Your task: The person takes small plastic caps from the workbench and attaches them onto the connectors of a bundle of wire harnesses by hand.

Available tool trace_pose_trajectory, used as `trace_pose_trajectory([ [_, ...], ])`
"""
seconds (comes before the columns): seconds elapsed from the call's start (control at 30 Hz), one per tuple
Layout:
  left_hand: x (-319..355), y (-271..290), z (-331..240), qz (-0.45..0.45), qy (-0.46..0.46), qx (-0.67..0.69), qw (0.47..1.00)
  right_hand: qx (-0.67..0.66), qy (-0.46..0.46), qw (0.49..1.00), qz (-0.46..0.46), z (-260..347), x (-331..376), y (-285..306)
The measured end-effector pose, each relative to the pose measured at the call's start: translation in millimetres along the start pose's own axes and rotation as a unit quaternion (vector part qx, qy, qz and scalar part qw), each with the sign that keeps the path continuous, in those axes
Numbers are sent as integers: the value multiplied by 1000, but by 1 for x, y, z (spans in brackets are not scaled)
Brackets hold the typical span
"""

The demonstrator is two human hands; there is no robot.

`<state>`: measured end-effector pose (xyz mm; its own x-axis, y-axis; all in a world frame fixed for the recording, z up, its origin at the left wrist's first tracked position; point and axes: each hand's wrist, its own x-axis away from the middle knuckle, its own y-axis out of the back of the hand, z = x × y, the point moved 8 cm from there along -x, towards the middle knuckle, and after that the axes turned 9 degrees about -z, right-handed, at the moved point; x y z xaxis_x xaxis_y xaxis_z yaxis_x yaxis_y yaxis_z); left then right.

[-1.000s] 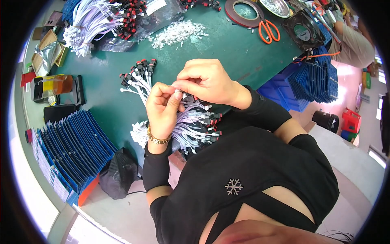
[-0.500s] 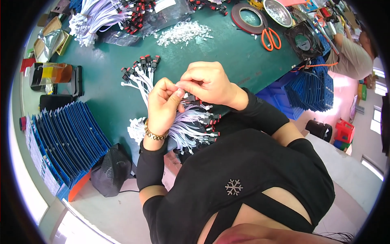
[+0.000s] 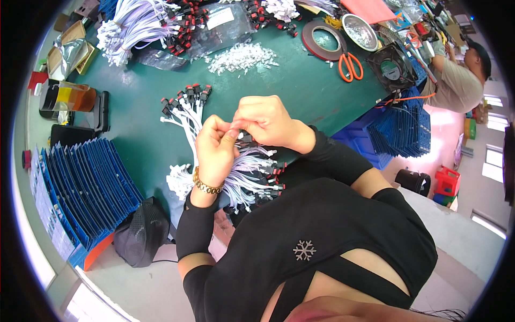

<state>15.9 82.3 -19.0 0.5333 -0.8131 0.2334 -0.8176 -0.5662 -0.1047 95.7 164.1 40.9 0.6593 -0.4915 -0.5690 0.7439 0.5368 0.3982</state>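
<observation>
My left hand [image 3: 214,147] and my right hand [image 3: 265,119] meet above the green table [image 3: 300,80], fingertips pinched together on one white cable with a small connector. Under the hands lies a bundle of white cables with red and black connectors [image 3: 249,177] at the table's near edge. A second fan of the same cables [image 3: 185,107] is spread just beyond my left hand. A gold bracelet sits on my left wrist.
A pile of small white plastic housings [image 3: 241,56], a tape roll [image 3: 322,37], orange scissors [image 3: 350,65], a black fan [image 3: 397,67] and more cable bundles [image 3: 137,24] lie farther back. Blue trays [image 3: 80,188] stand at left. Another person [image 3: 461,75] sits at far right.
Both hands stay pinched on the cable. The view has shifted, so the hands and table appear slightly lower and to the left in the frame.
</observation>
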Motion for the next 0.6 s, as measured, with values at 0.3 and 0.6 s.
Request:
trace_pose_trajectory([
  [0.3, -4, -6, -7, 10, 6, -40, 999, 14, -225, 973, -48, -70, -14, 59],
  [0.6, -5, 4, -2, 22, 58, 35, 997, 228, -157, 958, -75, -116, -6, 87],
])
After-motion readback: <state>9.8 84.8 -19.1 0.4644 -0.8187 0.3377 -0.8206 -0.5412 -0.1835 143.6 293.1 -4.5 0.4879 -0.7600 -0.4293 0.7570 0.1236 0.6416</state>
